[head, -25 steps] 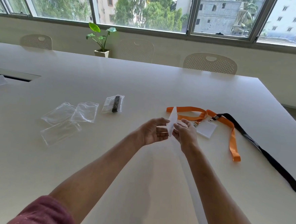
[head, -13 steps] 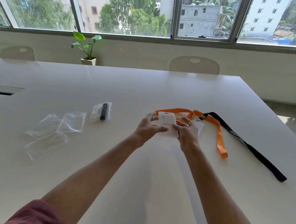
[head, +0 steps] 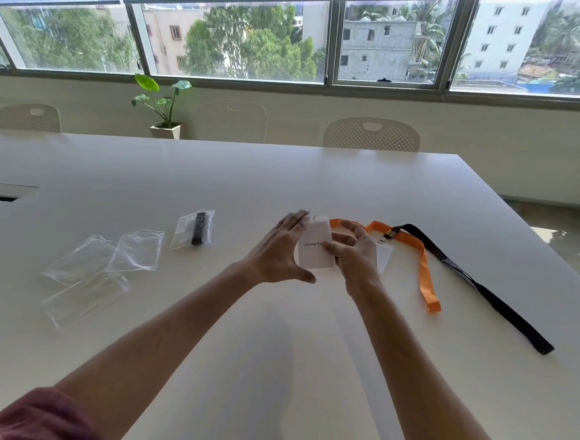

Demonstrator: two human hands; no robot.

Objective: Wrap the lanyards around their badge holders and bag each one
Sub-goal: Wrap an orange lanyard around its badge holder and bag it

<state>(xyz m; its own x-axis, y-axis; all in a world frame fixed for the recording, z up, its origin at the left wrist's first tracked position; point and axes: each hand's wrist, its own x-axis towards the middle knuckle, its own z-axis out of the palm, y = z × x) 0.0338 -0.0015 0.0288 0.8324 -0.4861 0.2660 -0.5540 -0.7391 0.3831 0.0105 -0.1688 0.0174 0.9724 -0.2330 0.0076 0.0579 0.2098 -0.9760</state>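
Both hands are up over the white tabletop (head: pixel 271 373), w/ a white badge holder (head: pixel 316 247) between them. Left hand (head: pixel 281 250) is on the holder's left edge: fingers spread and reaching up along that side, thumb stretched under its bottom corner, so it cradles the card rather than closing on it. Right hand (head: pixel 356 253) grips the holder's right edge, thumb pressed on the printed front, fingers curled behind. The holder faces the camera, roughly upright, dark lettering partly covered by the right thumb. A small metal clip shows at its top edge.

An orange lanyard (head: pixel 426 281) runs from behind the hands to the right, then bends down toward the camera and ends flat on the tabletop. Can't tell if it's clipped to the held holder. A black lanyard (head: pixel 482 290) lies just beyond it, its metal clip end touching the orange strap near the top, the strap stretching diagonally to the right edge. A 2nd white badge holder (head: pixel 383 257) lies flat behind the right hand, mostly hidden.

To the left, well apart from the hands: a small clear bag (head: pixel 193 228) w/ a dark rolled lanyard inside, and nearer the left edge a loose bunch of empty clear bags (head: pixel 107 265), overlapping.

A dark red sleeve (head: pixel 38 418) shows on the left arm at bottom left.
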